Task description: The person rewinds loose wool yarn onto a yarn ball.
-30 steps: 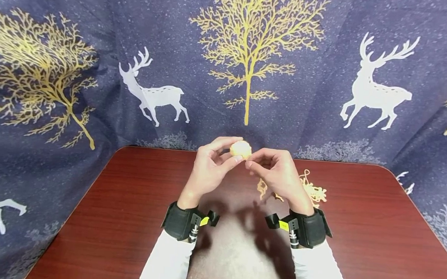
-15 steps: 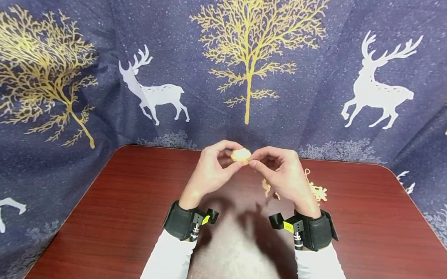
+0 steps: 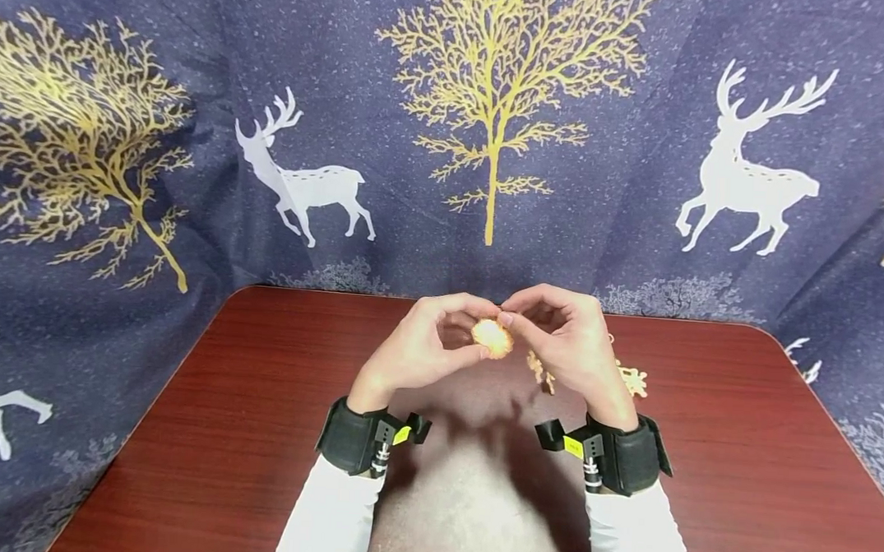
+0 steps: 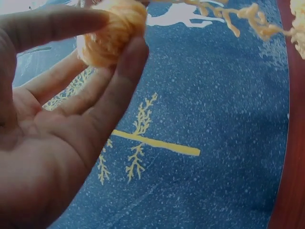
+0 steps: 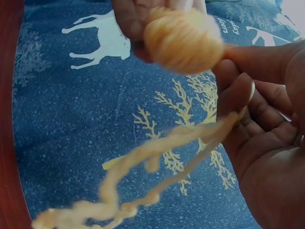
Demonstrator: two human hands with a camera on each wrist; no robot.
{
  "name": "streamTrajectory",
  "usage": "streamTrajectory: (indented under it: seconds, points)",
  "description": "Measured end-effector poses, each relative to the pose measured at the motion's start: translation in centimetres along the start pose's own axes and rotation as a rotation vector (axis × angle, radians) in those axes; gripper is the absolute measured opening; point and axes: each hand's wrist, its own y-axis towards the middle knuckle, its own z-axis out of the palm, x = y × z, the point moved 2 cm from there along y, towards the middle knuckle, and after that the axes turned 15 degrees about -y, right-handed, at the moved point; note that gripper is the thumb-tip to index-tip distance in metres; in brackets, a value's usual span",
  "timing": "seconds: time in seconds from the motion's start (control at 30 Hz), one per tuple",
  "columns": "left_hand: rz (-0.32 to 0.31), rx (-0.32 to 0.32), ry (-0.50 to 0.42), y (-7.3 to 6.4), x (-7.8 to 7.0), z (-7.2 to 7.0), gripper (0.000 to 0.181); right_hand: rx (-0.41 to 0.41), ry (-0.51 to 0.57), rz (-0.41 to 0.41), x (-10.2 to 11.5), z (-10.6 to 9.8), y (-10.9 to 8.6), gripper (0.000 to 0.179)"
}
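A small ball of yellow-orange yarn [image 3: 492, 338] is held up over the table's far part. My left hand [image 3: 428, 341] grips it between thumb and fingers; the left wrist view shows the wound strands of the yarn ball [image 4: 114, 38]. Close against its right side, my right hand [image 3: 568, 339] pinches a strand of yarn [image 5: 157, 143] between thumb and forefinger. From those fingertips the strand hangs in kinked, twisted lengths. Part of the hanging yarn [image 3: 540, 371] shows beside the right hand in the head view.
A loose heap of the same yarn [image 3: 632, 380] lies on the reddish-brown table [image 3: 259, 383], partly hidden behind the right wrist. A dark blue cloth [image 3: 416, 184] with trees and deer hangs right behind the table's far edge.
The left hand has turned and come slightly down and right with the yarn ball, which shows rounder now. The right hand has shifted slightly right, still pinching the strand.
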Motion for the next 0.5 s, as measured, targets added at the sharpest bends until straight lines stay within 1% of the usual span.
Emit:
streamTrajectory:
  seconds: [0.13,0.2,0.23,0.3,0.37,0.43,0.5]
  points:
    - [-0.009,0.063,-0.153,0.1,-0.2,0.2,0.066,-0.052,0.024,0.021,0.0,-0.1,0.0,0.009]
    - [0.004,0.102,-0.220,0.0,-0.3,0.3,0.071,-0.069,0.041,0.025,-0.2,-0.1,0.0,0.009]
    - [0.012,0.121,-0.240,0.0,-0.3,0.4,0.071,-0.073,0.045,0.023,-0.3,-0.1,0.0,0.009]
    - [0.037,0.145,-0.249,0.0,-0.4,0.4,0.064,-0.076,0.051,0.018,-0.5,0.0,0.1,0.008]
    - [0.062,0.149,-0.236,-0.1,-0.5,0.4,0.054,-0.065,0.057,0.018,-0.7,0.1,0.2,0.008]
    - [0.081,0.123,-0.202,-0.2,-0.5,0.4,0.046,-0.049,0.050,0.023,-1.0,0.3,0.3,0.006]
    - [0.101,0.076,-0.180,-0.2,-0.5,0.4,0.040,-0.026,0.040,0.037,-1.3,0.4,0.4,0.006]
